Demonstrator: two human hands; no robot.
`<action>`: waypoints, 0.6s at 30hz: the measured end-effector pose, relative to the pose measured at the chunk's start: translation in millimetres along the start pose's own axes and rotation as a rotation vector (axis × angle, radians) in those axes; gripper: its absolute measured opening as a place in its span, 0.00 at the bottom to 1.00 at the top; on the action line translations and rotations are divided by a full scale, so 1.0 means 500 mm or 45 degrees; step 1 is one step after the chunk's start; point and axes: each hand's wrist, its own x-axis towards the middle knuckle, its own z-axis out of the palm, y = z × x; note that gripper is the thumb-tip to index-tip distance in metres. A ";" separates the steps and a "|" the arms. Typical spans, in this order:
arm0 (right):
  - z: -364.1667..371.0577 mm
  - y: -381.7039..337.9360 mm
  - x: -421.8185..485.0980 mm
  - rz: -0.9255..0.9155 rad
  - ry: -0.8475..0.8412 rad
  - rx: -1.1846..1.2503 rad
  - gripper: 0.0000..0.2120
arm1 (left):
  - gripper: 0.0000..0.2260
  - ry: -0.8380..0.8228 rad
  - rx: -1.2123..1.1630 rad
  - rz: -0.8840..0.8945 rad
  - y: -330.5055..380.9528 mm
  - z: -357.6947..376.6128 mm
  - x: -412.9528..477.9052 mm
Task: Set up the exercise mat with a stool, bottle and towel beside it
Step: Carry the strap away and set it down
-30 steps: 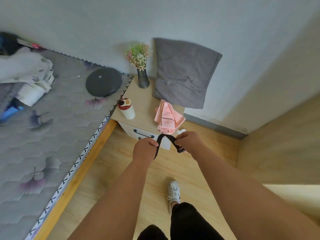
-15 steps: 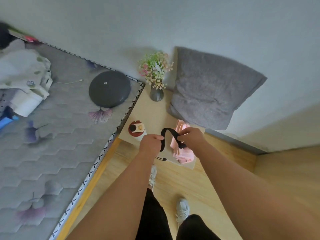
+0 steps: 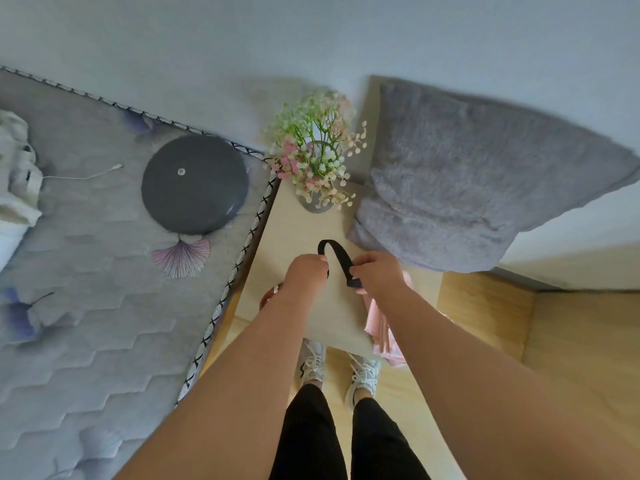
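Two hands hold a black strap over a bedside table.

The black strap [image 3: 337, 256] bends up in a loop between the hands; the left hand [image 3: 308, 271] has its fingers curled around one end, and the right hand [image 3: 377, 271] pinches the other end. Just under the right forearm, the pink towel [image 3: 382, 336] lies on the near right corner of the bedside table [image 3: 298, 230]. Only a small red part of the bottle [image 3: 267, 299] shows, at the left of the left forearm. At the far side of the table stands a vase with flowers [image 3: 313, 150], and a grey pillow [image 3: 467, 188] leans on the wall at the right. At the left is a mattress [image 3: 86, 306] with a dark round disc [image 3: 195, 183] on it.
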 end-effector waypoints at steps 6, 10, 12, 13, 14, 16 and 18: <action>0.021 0.014 0.093 0.011 0.037 -0.070 0.07 | 0.16 -0.043 0.545 0.105 0.002 0.010 0.061; 0.026 0.021 0.117 -0.038 -0.006 -0.218 0.12 | 0.19 -0.079 0.526 0.086 0.006 -0.006 0.073; 0.022 0.021 0.119 0.009 -0.007 -0.294 0.18 | 0.19 -0.080 0.545 0.053 0.004 -0.007 0.079; 0.018 0.019 0.116 0.033 -0.011 -0.329 0.19 | 0.20 -0.071 0.545 0.064 0.007 -0.008 0.074; 0.013 0.017 0.112 0.037 -0.021 -0.353 0.20 | 0.22 -0.053 0.542 0.099 0.007 -0.007 0.078; 0.007 0.011 0.101 -0.006 -0.044 -0.358 0.19 | 0.23 -0.112 0.538 0.114 0.006 -0.003 0.065; -0.005 0.009 0.083 -0.058 -0.047 -0.380 0.18 | 0.22 -0.095 0.577 0.083 0.012 0.007 0.051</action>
